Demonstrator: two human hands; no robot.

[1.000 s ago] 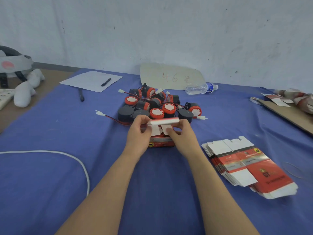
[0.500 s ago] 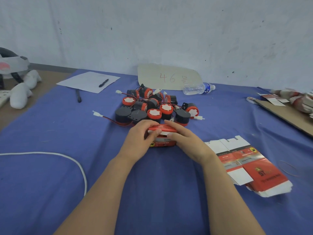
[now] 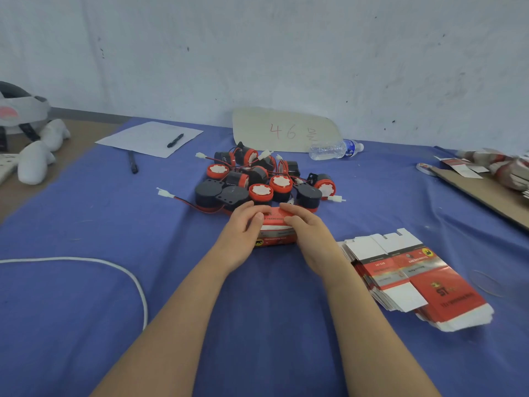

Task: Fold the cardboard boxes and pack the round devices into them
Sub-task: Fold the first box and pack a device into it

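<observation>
Now the white lid flap, which both hands pinched up above the red box (image 3: 277, 235) a second ago, is down and out of sight. Half a second ago the fingers were already pressing the top, and they lie there much the same.

The left hand (image 3: 242, 233) curls over the box's left end, with its fingers close together over the far top edge and its thumb on the lid. The right hand (image 3: 310, 239) covers the right end. Its fingers lie together, nearly straight, across the lid, and their tips point toward the upper left of the frame, almost meeting the left hand's.

The box sits on the blue cloth (image 3: 86, 224) at the centre of the frame. It is just below the heap of round devices (image 3: 282, 183) and left of the stack of flat boxes (image 3: 415, 282), clear of that stack. Its long axis runs left to right across the frame, lid upward. One long printed side faces the bottom of the frame, with a yellow-and-black emblem at that side's left end. Whether the lid's tab is fully tucked in cannot be told under the fingers.
</observation>
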